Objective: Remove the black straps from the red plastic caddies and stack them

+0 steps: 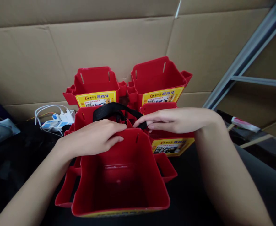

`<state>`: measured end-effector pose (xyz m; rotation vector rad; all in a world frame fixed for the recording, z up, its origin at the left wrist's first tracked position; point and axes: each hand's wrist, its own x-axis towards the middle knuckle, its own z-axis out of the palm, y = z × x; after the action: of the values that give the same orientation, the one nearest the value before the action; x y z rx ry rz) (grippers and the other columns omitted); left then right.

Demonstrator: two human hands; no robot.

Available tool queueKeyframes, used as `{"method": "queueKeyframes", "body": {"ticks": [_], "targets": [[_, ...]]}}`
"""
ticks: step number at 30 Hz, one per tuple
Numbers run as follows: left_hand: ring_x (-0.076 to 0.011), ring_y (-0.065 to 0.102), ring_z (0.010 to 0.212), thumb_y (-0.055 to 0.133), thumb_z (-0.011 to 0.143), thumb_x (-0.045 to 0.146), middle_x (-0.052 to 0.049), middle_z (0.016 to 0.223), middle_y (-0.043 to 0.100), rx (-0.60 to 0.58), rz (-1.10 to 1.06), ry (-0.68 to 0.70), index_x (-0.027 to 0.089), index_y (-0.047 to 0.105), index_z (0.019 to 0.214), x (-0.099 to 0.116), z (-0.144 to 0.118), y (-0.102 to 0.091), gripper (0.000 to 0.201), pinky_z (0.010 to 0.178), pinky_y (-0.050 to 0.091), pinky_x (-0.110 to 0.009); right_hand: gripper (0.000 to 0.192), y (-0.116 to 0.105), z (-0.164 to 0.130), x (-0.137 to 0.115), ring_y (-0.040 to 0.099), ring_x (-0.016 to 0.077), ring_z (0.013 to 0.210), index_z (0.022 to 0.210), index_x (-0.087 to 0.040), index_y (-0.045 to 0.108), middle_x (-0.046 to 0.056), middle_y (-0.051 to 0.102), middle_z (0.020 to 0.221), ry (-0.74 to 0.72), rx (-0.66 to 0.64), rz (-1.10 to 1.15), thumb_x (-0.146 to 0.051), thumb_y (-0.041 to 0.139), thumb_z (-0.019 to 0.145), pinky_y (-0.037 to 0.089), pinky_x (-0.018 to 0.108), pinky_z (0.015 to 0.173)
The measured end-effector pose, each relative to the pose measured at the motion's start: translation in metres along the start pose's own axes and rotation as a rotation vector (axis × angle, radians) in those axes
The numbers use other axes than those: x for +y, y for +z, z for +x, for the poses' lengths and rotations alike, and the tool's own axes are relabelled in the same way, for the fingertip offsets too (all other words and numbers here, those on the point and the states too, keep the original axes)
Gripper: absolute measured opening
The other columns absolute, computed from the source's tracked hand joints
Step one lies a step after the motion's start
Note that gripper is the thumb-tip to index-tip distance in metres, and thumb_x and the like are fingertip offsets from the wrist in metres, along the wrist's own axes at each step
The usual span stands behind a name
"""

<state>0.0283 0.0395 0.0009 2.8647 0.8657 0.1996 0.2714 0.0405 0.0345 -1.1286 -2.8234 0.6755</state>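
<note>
A red plastic box [128, 147] with slots in its back wall and small side holders is nearest me, its inside in view. My left hand [97, 136] is closed over its back rim, thumb on the inner face, the other fingertips hidden behind the wall. Behind that rim a black webbing strap [110, 109] loops up and curves to the right. My right hand [167, 121] pinches the strap near the box's back right corner, close to the slot. Part of the strap is hidden behind the rim and my fingers.
More red boxes with yellow labels stand behind: one at back left [97, 75], one at back right [152, 73], others partly covered by my hands. A power strip [55, 121] with white cables lies left. Cardboard [109, 40] rises behind; a metal frame [243, 56] stands right.
</note>
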Motion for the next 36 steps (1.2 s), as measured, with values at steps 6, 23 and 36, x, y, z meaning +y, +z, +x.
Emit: {"method": "queueKeyframes", "body": {"ticks": [6, 23, 36], "targets": [[-0.0116, 0.05, 0.069, 0.04, 0.089, 0.022, 0.001, 0.081, 0.056, 0.008, 0.004, 0.02, 0.019, 0.044, 0.08, -0.002, -0.001, 0.0, 0.01, 0.063, 0.035, -0.023, 0.03, 0.003, 0.018, 0.007, 0.053, 0.0099, 0.065, 0.101, -0.013, 0.064, 0.003, 0.063, 0.077, -0.111, -0.033, 0.003, -0.026, 0.039, 0.089, 0.039, 0.021, 0.061], [-0.0141, 0.054, 0.076, 0.041, 0.089, 0.023, 0.001, 0.087, 0.059, 0.024, 0.042, -0.008, 0.023, 0.05, 0.09, -0.001, -0.002, 0.001, 0.009, 0.066, 0.038, -0.025, 0.032, 0.012, 0.025, 0.001, 0.049, 0.0084, 0.064, 0.098, -0.012, 0.064, 0.001, 0.062, 0.078, -0.15, -0.024, -0.093, -0.005, 0.04, 0.078, 0.036, 0.019, 0.058], [-0.0234, 0.059, 0.079, 0.049, 0.085, 0.02, -0.008, 0.087, 0.062, 0.325, 0.47, -0.221, 0.017, 0.059, 0.092, 0.054, -0.002, 0.021, 0.013, 0.064, 0.046, -0.034, 0.031, 0.007, 0.015, -0.005, 0.05, 0.0088, 0.061, 0.093, -0.01, 0.064, 0.0, 0.06, 0.071, -0.085, -0.145, 0.029, -0.009, 0.044, 0.07, 0.037, 0.017, 0.052]]}}
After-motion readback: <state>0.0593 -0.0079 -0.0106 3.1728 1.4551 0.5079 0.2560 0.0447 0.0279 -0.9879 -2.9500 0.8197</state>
